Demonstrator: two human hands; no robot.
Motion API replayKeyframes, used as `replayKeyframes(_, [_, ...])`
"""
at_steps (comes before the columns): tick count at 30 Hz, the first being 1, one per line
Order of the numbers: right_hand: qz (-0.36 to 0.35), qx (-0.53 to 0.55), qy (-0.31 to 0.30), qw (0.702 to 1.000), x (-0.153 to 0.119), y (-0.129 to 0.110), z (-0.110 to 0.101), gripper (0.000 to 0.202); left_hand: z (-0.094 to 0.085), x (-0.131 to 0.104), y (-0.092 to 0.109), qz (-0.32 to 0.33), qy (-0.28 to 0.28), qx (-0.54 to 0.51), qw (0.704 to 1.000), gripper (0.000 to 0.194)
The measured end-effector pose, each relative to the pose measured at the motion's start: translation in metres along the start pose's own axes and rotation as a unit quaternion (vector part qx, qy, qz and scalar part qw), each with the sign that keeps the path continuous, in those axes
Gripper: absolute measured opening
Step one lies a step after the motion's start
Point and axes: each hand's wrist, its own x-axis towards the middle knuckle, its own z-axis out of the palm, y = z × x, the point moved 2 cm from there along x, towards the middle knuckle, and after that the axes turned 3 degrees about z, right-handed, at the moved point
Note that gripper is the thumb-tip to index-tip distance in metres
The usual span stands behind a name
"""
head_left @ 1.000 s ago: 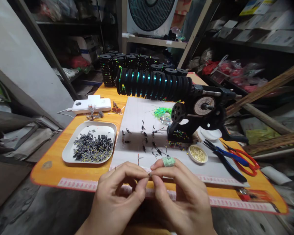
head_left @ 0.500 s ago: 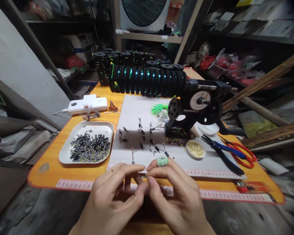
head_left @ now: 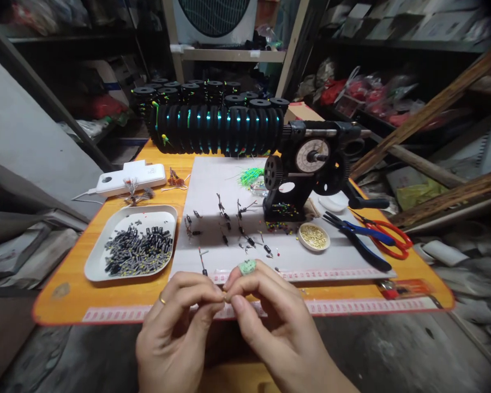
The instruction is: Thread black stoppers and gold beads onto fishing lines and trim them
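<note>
My left hand (head_left: 175, 322), with a ring on one finger, is closed in a pinch at the table's front edge. Close against its fingertips, my right hand (head_left: 270, 311) pinches too, a green wrap (head_left: 247, 266) round one finger. Something tiny sits between the fingertips, too small to name. Just beyond the hands, a small black cylindrical piece with a thin stem (head_left: 204, 270) lies on the white board (head_left: 213, 188). Several similar dark pieces with wire ends (head_left: 225, 239) are scattered farther back. At the left stands a white tray (head_left: 90, 256) of small black and grey parts.
A black winding machine (head_left: 284, 199) carries a row of black spools (head_left: 216, 131). To the right are a dish of gold beads (head_left: 313, 237), blue-handled pliers (head_left: 364, 245) and red-handled scissors (head_left: 388, 234). A white power bank (head_left: 131, 179) is at the left; a measuring tape (head_left: 352, 309) runs along the front edge.
The view has shifted, so the table things sit farther left. My hands' fingertips have come closer together, the left fingers now tighter in a pinch.
</note>
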Motion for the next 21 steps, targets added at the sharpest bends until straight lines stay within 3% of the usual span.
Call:
replayKeyframes(5, [-0.004,-0.006,0.005,1.000,0.001,-0.005,0.002,0.012,0.003,-0.005,-0.003,-0.063,0.015,-0.079,0.995,0.015])
replayKeyframes(11, [-0.067,-0.027,0.024,0.997,-0.001,-0.011,0.000,0.014,0.009,-0.006,0.003,-0.112,0.044,-0.141,0.983,0.011])
replayKeyframes(21, [0.021,0.006,-0.019,1.000,0.001,0.000,-0.003,0.013,0.004,-0.002,-0.004,-0.093,-0.028,-0.129,0.987,0.012])
